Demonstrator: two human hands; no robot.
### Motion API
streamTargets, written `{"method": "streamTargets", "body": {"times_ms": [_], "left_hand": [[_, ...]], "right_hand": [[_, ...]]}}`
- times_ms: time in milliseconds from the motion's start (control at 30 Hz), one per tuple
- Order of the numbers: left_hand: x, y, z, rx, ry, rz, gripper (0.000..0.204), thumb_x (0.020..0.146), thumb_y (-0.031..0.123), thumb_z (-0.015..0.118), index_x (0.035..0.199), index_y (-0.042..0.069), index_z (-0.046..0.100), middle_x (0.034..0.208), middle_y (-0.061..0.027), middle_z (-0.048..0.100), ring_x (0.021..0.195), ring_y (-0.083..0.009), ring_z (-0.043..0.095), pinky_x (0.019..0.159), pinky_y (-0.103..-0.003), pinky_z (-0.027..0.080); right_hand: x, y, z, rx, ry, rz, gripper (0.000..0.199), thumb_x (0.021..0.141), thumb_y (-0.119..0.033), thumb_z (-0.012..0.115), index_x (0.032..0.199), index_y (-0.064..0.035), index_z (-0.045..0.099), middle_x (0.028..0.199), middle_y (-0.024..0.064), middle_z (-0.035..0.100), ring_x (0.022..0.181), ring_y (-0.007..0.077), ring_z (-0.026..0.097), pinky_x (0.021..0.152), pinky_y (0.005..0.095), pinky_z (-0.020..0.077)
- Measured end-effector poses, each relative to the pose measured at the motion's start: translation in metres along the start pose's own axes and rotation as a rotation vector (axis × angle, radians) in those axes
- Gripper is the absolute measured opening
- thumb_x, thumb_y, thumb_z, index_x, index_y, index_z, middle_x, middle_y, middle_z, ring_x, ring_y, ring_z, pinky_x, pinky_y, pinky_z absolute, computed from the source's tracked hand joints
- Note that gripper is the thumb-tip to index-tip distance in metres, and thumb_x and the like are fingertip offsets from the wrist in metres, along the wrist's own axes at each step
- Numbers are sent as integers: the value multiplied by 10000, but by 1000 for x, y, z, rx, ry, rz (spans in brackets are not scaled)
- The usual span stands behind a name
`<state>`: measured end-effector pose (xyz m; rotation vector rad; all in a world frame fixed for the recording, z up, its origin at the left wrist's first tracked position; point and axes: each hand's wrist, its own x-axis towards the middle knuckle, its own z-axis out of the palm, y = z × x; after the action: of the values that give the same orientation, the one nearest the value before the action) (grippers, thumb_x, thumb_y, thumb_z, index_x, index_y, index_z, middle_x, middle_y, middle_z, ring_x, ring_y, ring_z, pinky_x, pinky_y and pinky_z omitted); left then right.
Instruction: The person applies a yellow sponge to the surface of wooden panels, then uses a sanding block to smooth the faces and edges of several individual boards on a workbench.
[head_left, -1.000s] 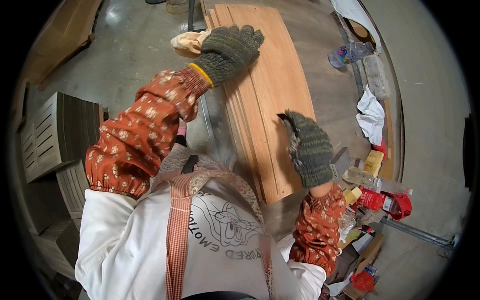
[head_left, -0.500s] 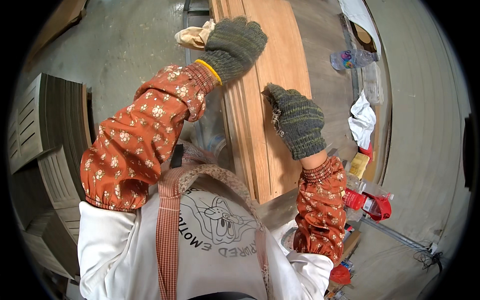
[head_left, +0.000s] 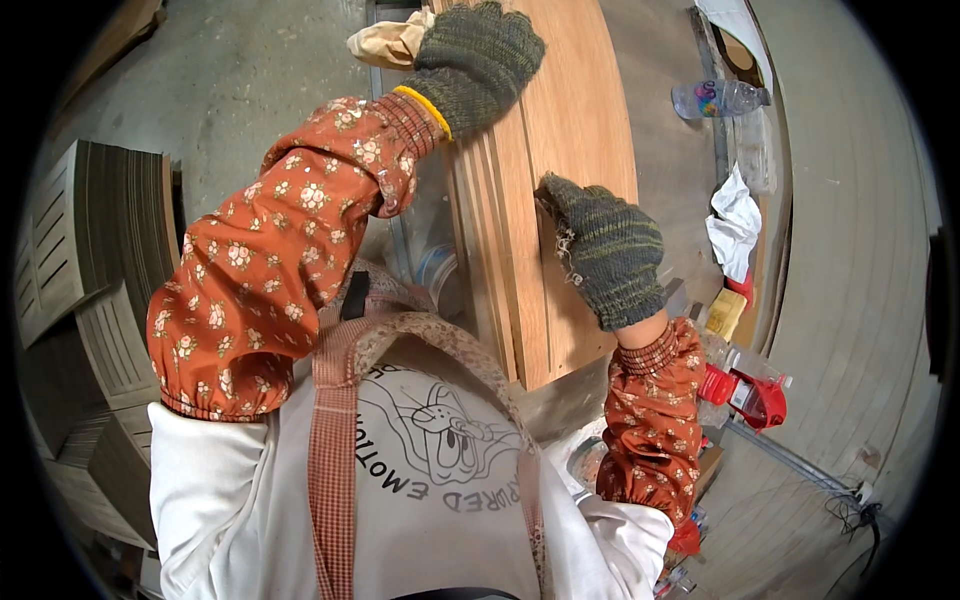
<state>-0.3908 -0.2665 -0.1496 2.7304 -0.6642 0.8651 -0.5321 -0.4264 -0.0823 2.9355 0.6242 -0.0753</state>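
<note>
A stack of long reddish-brown wooden boards [head_left: 570, 130] runs away from me, its near end just in front of my chest. My left hand [head_left: 478, 62], in a dark knitted glove, lies over the stack's far left edge and grips it. Nearer to me, my right hand [head_left: 605, 255], also gloved, presses on the top board's face with its fingers curled at a seam between boards. Orange flowered sleeve covers reach both wrists.
A beige cloth [head_left: 385, 40] lies beside my left hand. To the right are a plastic bottle [head_left: 720, 98], a white rag [head_left: 735, 225], a yellow block [head_left: 725, 312] and a red tool [head_left: 745, 395]. Grey slatted panels [head_left: 80, 250] are stacked at the left.
My right hand has moved up and left from the boards' lower right onto the top board's face. The boards now fill more of the view. My left hand stays at the far edge.
</note>
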Motion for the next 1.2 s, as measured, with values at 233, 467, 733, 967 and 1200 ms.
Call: {"method": "streamTargets", "body": {"times_ms": [233,467,733,967,1200], "left_hand": [[1,3,-3,31,-2,19,139,725,165,554,724,84,666,732,-105,621,732,-252,610,543,-421,440],[3,9,0,67,-84,-31,139,730,165,556,730,79,666,734,-101,620,721,-257,604,536,-434,436],[3,10,23,46,-35,12,143,729,163,553,737,80,670,737,-103,617,708,-260,598,514,-433,436],[-2,1,0,60,-92,-7,154,726,170,550,732,71,668,742,-108,615,718,-265,601,497,-439,437],[-2,-1,-5,95,-111,13,163,737,181,545,752,79,670,761,-104,622,741,-278,609,501,-448,443]], "right_hand": [[-45,1,2,-47,14,-60,401,770,-188,602,1165,-126,563,768,68,600,646,237,619,575,350,485],[-76,-4,7,38,-18,14,450,753,-159,612,1199,-136,563,726,49,585,577,224,597,524,360,471],[-89,-2,17,45,-38,40,487,751,-155,616,1231,-110,543,770,72,626,615,230,620,545,353,493],[-117,-26,8,134,-98,104,566,731,-104,629,1279,-89,491,890,110,664,737,267,656,619,364,522],[-130,-31,4,212,-180,179,600,711,-83,637,1289,-84,479,875,122,652,759,280,646,637,374,518]]}}
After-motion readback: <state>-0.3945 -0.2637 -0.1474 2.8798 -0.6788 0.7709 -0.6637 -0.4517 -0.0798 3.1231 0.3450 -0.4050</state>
